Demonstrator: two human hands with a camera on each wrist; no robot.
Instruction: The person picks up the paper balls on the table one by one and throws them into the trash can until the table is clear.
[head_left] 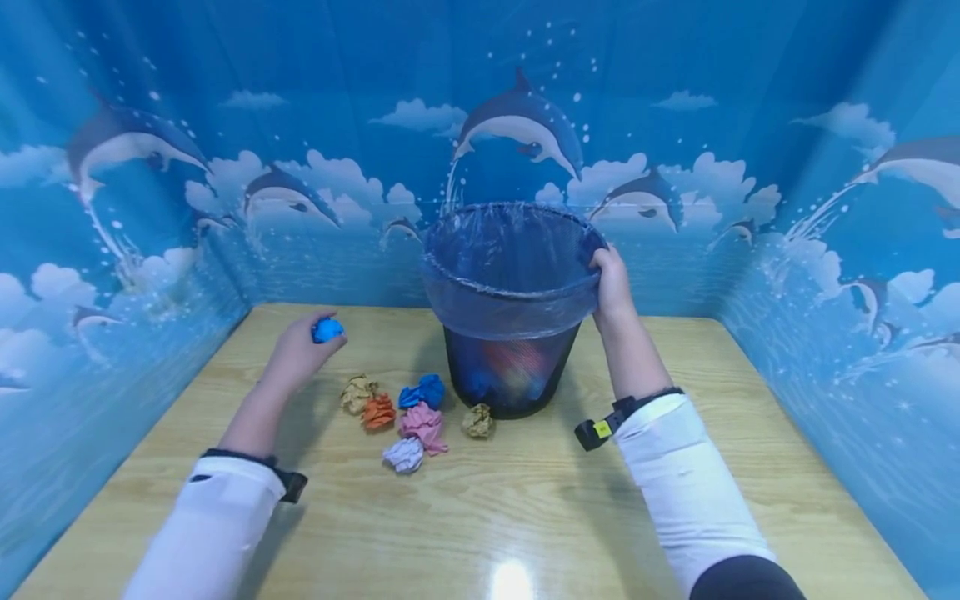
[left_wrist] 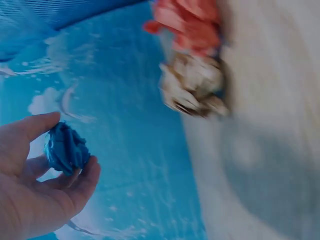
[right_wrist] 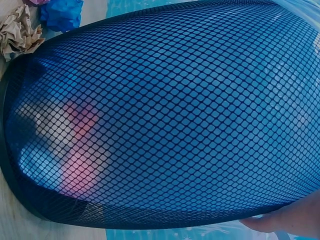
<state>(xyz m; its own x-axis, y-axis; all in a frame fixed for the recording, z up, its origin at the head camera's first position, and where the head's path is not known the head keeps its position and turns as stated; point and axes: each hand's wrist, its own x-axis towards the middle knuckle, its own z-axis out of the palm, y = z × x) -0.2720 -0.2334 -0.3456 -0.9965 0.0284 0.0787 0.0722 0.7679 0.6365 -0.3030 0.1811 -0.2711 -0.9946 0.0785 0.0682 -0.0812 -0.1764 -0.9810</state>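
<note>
hands grasping: left, crumpled blue paper ball; right, plastic-lined round mesh bin.

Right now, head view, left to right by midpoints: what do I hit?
Left grip, light-blue paper ball, tan paper ball, orange paper ball, white paper ball, second tan paper ball, lined mesh wastebasket, right grip.

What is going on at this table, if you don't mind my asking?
A person's left hand is holding a crumpled blue paper ball above the table, to the left of a mesh bin. The right hand grips the bin's rim, over which a plastic bag is folded. Six other paper balls lie on the table, and some coloured shapes show through the mesh.
</note>
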